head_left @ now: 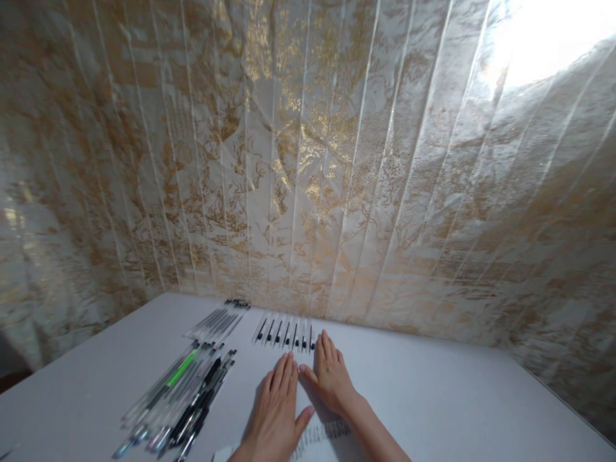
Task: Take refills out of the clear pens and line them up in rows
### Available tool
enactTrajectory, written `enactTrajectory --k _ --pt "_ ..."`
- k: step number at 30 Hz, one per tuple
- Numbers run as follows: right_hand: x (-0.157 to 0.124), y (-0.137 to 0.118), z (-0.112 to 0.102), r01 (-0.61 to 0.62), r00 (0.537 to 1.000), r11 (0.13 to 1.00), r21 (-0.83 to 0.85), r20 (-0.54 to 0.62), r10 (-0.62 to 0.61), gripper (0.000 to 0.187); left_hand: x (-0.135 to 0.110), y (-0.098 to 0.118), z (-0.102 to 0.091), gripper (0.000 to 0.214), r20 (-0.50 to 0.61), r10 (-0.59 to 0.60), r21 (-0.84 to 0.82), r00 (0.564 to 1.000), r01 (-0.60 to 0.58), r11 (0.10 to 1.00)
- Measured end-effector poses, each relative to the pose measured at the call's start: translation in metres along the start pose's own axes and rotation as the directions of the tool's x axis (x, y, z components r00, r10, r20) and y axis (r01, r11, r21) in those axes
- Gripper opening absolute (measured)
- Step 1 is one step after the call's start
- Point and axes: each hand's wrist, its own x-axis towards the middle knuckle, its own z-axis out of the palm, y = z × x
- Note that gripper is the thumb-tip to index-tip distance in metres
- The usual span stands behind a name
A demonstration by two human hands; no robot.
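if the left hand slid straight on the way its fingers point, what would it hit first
Probably the row of clear pens with black tips. It lies on the table just ahead of the left hand, with a small bare gap between them. Behind that row hangs the gold-patterned curtain.

A pleated curtain (308, 160), cream with crinkled gold marbling, hangs before me and fills nearly my whole view. Bright light (553, 38) glows through its upper right corner. My pale grey table (457, 398) runs right up to the cloth; beyond its left edge lies shadow.
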Motion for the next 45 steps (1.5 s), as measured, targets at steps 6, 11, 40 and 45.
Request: enactTrajectory --k 6,11,40,45 --pt "-0.025 0.017 0.012 0.08 0.996 0.996 0.046 -0.037 -0.079 0.074 -0.001 0.003 -0.011 0.06 0.026 0.046 -0.06 0.999 -0.044 0.997" --pt "-0.025 0.011 0.009 0.036 0.998 0.999 0.015 -0.06 -0.035 0.067 -0.002 0.005 -0.022 0.058 0.065 0.047 -0.078 0.997 -0.042 0.996" --pt "-0.114 0.121 0.024 0.124 0.971 0.975 0.184 -0.225 -0.081 0.057 0.004 -0.003 -0.023 0.059 0.093 0.063 -0.141 0.994 -0.05 0.989" --pt "-0.12 0.137 0.043 0.151 0.927 0.97 0.19 -0.368 -0.072 0.054 0.005 -0.004 -0.021 0.06 0.11 0.063 -0.118 0.992 -0.049 0.992"
